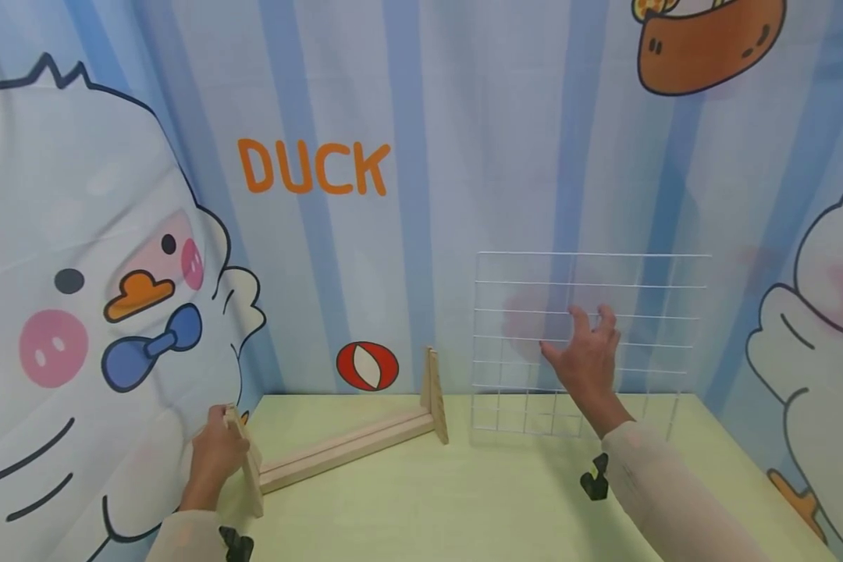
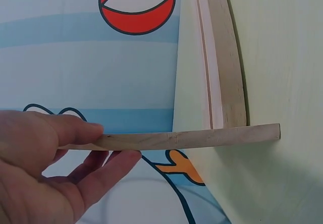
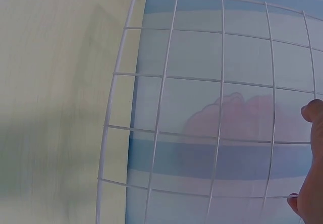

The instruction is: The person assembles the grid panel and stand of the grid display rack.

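Note:
My left hand [image 1: 218,449] pinches the upper part of the near upright of a wooden stand [image 1: 347,451], thumb on one side and fingers on the other. The stand has a grooved crossbar [image 2: 229,67] joining two flat end boards; the far end board [image 1: 434,394] stands upright. My right hand [image 1: 590,363] holds a white wire grid panel [image 1: 516,363] by its middle wires, thumb and fingers spread across several squares. The panel is upright, its lower edge low over the table. In the right wrist view, only fingertips and part of the hand [image 3: 313,158] show at the right edge.
The pale yellow table [image 1: 421,507] meets a striped blue curtain [image 1: 449,156] at its back edge. Printed ducks and a red ball [image 1: 368,366] decorate the curtain. Between stand and panel lies a narrow gap. Black wrist mounts [image 1: 594,478] sit on both sleeves.

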`<state>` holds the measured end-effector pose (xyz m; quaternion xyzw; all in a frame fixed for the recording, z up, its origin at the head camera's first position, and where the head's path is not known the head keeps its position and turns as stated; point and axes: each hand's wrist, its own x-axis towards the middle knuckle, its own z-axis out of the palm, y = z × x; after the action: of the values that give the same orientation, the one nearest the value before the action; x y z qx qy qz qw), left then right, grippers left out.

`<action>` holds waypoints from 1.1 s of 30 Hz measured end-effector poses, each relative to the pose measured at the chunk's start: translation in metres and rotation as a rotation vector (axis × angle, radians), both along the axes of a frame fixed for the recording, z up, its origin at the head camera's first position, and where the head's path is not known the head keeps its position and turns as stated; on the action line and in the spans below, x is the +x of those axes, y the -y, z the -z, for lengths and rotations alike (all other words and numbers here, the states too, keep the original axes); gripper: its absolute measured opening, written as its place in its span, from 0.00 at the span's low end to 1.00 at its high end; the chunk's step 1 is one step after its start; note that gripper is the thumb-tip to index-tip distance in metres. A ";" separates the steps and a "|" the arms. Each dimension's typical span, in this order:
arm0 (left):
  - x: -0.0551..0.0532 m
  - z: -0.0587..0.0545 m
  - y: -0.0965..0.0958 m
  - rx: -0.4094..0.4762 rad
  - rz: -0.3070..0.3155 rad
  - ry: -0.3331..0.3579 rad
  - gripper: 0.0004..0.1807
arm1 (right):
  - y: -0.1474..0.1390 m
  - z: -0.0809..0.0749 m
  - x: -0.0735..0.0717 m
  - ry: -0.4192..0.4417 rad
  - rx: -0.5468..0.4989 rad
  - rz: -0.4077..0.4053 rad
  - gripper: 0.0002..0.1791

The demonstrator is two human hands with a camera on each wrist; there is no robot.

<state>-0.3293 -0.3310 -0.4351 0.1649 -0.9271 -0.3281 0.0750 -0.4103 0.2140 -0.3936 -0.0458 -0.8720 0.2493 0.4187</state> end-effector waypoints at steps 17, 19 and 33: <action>-0.030 0.003 -0.017 -0.029 0.103 -0.055 0.36 | 0.003 0.003 0.000 0.005 -0.004 -0.014 0.42; -0.035 0.003 -0.021 -0.020 0.106 -0.055 0.36 | 0.004 0.003 0.000 0.012 -0.005 -0.012 0.42; -0.061 0.006 -0.061 0.005 0.133 -0.108 0.35 | 0.008 0.007 -0.001 -0.015 -0.011 -0.013 0.42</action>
<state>-0.3899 -0.2697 -0.4408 0.0850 -0.9299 -0.3429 0.1026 -0.4112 0.2063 -0.4010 -0.0407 -0.8679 0.2569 0.4232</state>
